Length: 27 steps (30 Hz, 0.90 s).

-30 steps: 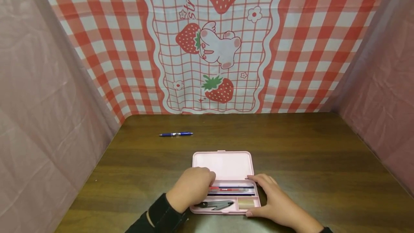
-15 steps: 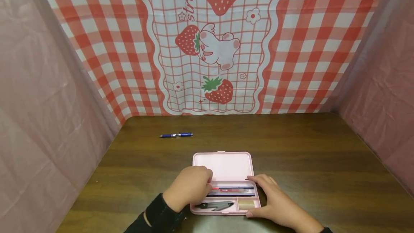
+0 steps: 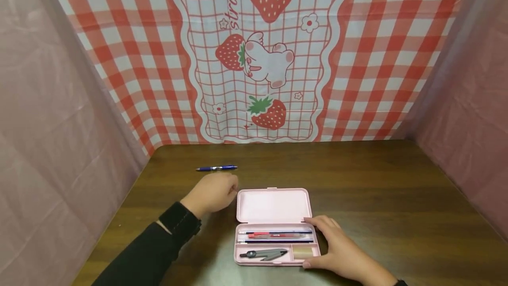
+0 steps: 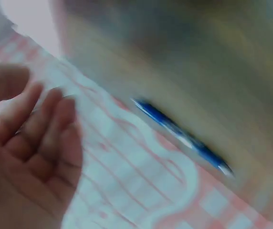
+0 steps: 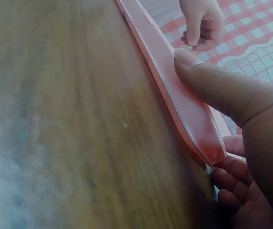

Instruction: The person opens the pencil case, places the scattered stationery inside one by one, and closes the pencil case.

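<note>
A pink pencil case (image 3: 274, 206) lies with its lid folded back on the table. My right hand (image 3: 337, 244) grips its right end, thumb at the front edge and fingers toward the hinge; the right wrist view shows the thumb on the case's side (image 5: 177, 90). Inside are dark pencils (image 3: 278, 242), a red pen (image 3: 274, 235), a grey drawing compass (image 3: 267, 254) and a tan block (image 3: 303, 253). My left hand (image 3: 212, 193), loosely curled and holding nothing, hovers left of the lid. Just beyond it lies a blue pen (image 3: 216, 168), also visible in the left wrist view as a pen (image 4: 182, 136).
The brown wooden table (image 3: 377, 189) reaches back to a red-checked strawberry cloth (image 3: 270, 69). Pink curtains hang on the left (image 3: 59, 122) and right (image 3: 472, 109).
My left hand has left the pencil case's left end and moved away and to the left, close to the blue pen. My right hand keeps its place on the case.
</note>
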{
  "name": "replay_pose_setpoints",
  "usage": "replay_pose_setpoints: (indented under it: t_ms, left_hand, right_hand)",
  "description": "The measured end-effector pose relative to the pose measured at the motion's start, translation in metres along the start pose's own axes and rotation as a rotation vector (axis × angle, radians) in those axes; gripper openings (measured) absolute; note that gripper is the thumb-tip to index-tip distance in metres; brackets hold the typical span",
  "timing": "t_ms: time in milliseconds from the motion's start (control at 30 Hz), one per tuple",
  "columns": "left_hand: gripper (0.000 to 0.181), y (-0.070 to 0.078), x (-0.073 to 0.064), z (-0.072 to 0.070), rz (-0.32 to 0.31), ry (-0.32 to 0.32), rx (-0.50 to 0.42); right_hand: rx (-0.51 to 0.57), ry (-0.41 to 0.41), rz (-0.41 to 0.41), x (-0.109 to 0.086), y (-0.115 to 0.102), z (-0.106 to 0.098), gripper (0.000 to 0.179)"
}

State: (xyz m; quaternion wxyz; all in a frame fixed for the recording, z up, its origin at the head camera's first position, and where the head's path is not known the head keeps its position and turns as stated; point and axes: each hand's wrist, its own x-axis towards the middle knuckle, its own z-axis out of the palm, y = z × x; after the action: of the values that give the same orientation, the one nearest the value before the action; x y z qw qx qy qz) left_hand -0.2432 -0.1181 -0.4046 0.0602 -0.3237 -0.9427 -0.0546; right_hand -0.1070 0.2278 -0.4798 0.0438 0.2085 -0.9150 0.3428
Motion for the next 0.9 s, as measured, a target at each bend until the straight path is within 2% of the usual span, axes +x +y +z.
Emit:
replay_pose_setpoints:
  t_ms: [100, 200, 300, 400, 533, 700, 800, 900]
  left_hand:
    - [0.010, -0.031, 0.008, -0.002, 0.005, 0.062, 0.019]
    - [0.008, -0.063, 0.016, -0.006, -0.033, 0.077, 0.039]
    - [0.006, -0.088, 0.022, -0.010, -0.111, 0.023, 0.045]
    - [0.003, -0.104, 0.026, -0.015, -0.224, -0.044, -0.020]
    - [0.012, -0.111, 0.033, -0.026, -0.354, -0.060, -0.147]
    - [0.026, -0.112, 0.045, -0.031, -0.407, -0.047, -0.181]
    - [0.036, -0.111, 0.047, -0.024, -0.428, -0.060, -0.172]
    - [0.044, -0.111, 0.046, -0.009, -0.440, -0.076, -0.129]
  right_hand:
    - [0.003, -0.009, 0.009, 0.001, 0.000, 0.001, 0.096]
    - [0.003, -0.007, 0.013, 0.001, 0.001, 0.001, 0.097]
    - [-0.001, -0.007, 0.017, 0.001, 0.002, 0.002, 0.097]
    - [0.000, -0.007, 0.016, 0.000, 0.002, 0.003, 0.096]
    - [0.004, -0.002, 0.017, 0.001, 0.002, 0.002, 0.096]
    - [0.007, -0.007, 0.024, 0.002, 0.001, 0.001, 0.096]
    - [0.010, -0.014, 0.022, 0.002, 0.001, 0.000, 0.096]
    - [0.015, -0.024, 0.022, 0.003, 0.000, 0.000, 0.096]
